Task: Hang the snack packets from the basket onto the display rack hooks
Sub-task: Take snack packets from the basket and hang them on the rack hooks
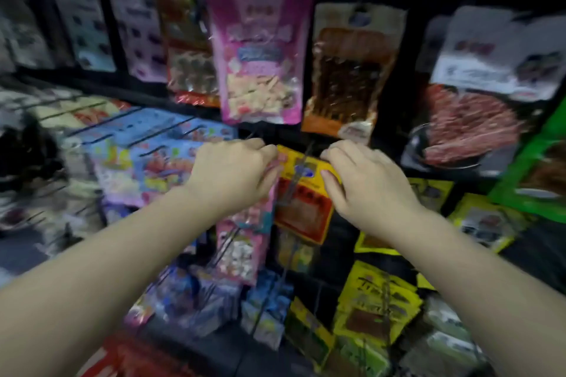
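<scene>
Both hands – left hand [235, 174] and right hand [364, 180] – pinch the yellow packet [303, 193] at its top corners; its writing is too blurry to read.

Dim shop interior; a black shelf frame [395, 101] fills the blurred background.

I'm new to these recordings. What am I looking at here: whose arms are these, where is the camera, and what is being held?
This is one picture from a camera worn on a person's head, looking forward and down, so the two bare arms are the wearer's own. They face a shop display rack hung with snack packets. The left hand and right hand each pinch an upper corner of a yellow and red packet, holding it at a wire hook. Whether it is threaded on yet is too blurred to tell. No basket is in view.
</scene>
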{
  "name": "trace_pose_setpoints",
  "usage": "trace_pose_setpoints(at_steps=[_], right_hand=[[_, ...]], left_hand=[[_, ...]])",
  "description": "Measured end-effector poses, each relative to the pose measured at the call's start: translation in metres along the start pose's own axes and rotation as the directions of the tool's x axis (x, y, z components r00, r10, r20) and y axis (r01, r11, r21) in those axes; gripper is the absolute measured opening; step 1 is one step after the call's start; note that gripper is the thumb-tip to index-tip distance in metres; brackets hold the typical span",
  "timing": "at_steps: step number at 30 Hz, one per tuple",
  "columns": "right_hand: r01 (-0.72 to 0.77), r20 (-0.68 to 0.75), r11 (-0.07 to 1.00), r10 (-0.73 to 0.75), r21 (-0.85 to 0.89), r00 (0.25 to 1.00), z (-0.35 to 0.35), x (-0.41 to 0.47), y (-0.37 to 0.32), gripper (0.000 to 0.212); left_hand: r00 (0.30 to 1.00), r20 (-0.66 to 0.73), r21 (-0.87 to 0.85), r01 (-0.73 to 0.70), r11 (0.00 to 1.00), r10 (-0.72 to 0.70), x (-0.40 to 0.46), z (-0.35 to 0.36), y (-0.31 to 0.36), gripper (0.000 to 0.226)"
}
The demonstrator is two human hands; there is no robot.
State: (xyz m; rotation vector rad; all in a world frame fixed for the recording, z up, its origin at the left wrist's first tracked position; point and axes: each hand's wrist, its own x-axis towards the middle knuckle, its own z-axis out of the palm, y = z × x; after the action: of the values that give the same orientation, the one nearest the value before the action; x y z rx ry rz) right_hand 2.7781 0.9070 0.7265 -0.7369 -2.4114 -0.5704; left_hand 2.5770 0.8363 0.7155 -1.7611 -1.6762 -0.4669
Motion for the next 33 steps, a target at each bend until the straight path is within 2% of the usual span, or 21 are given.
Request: trace_pose_setpoints(at_steps=[4, 7, 11, 14, 16, 18, 19, 20, 23, 27, 28, 30, 33], right_hand=[[0.196, 0.088, 0.976, -0.204, 0.093, 0.975, 0.062, 0.017, -0.103, 0.022], [0.278, 0.144, 0.941, -0.308, 0.194, 0.941, 0.111, 0.019, -0.181, 0.016], [0.353, 0.318, 0.892, -0.434, 0.280, 0.843, 0.188, 0.010, -0.281, 0.026], [0.359, 0.448, 0.871, -0.482, 0.335, 0.753, 0.254, -0.009, -0.344, 0.036], [0.347, 0.594, 0.866, -0.500, 0.361, 0.630, 0.308, -0.034, -0.379, 0.034], [0.355, 0.682, 0.849, -0.527, 0.392, 0.507, 0.356, -0.059, -0.410, 0.031], [0.357, 0.714, 0.843, -0.533, 0.402, 0.454, 0.381, -0.074, -0.425, 0.028], [0.359, 0.746, 0.838, -0.536, 0.411, 0.395, 0.407, -0.089, -0.438, 0.024], [0.398, 0.800, 0.802, -0.556, 0.446, 0.223, 0.490, -0.138, -0.473, 0.030], [0.444, 0.833, 0.773, -0.545, 0.453, 0.099, 0.595, -0.207, -0.519, 0.035], [0.440, 0.843, 0.771, -0.535, 0.460, 0.056, 0.619, -0.224, -0.530, 0.035], [0.403, 0.872, 0.802, -0.490, 0.441, 0.021, 0.663, -0.258, -0.548, 0.036], [0.337, 0.911, 0.852, -0.409, 0.401, -0.051, 0.715, -0.309, -0.571, 0.036]], left_hand=[[0.963, 0.224, 0.101, 0.127, 0.987, -0.147, -0.118, 0.025, -0.074, 0.040], [0.864, 0.416, 0.190, 0.222, 0.956, -0.284, -0.209, 0.041, -0.122, 0.031], [0.665, 0.626, 0.193, 0.375, 0.907, -0.408, -0.319, 0.069, -0.170, 0.026], [0.494, 0.750, 0.259, 0.392, 0.883, -0.440, -0.401, 0.108, -0.190, 0.032], [0.341, 0.828, 0.297, 0.407, 0.864, -0.446, -0.456, 0.142, -0.195, 0.030], [0.184, 0.877, 0.321, 0.460, 0.828, -0.443, -0.508, 0.180, -0.193, 0.023], [0.140, 0.888, 0.326, 0.477, 0.816, -0.437, -0.534, 0.200, -0.189, 0.022], [0.120, 0.897, 0.322, 0.481, 0.815, -0.425, -0.557, 0.220, -0.184, 0.021], [0.079, 0.941, 0.265, 0.433, 0.862, -0.329, -0.623, 0.286, -0.163, 0.020], [-0.063, 0.978, 0.209, 0.386, 0.899, -0.200, -0.699, 0.384, -0.137, 0.018], [-0.084, 0.979, 0.202, 0.383, 0.902, -0.184, -0.714, 0.408, -0.130, 0.018], [-0.123, 0.979, 0.198, 0.372, 0.907, -0.163, -0.745, 0.455, -0.117, 0.020], [-0.136, 0.980, 0.181, 0.336, 0.925, -0.142, -0.781, 0.516, -0.107, 0.028]])
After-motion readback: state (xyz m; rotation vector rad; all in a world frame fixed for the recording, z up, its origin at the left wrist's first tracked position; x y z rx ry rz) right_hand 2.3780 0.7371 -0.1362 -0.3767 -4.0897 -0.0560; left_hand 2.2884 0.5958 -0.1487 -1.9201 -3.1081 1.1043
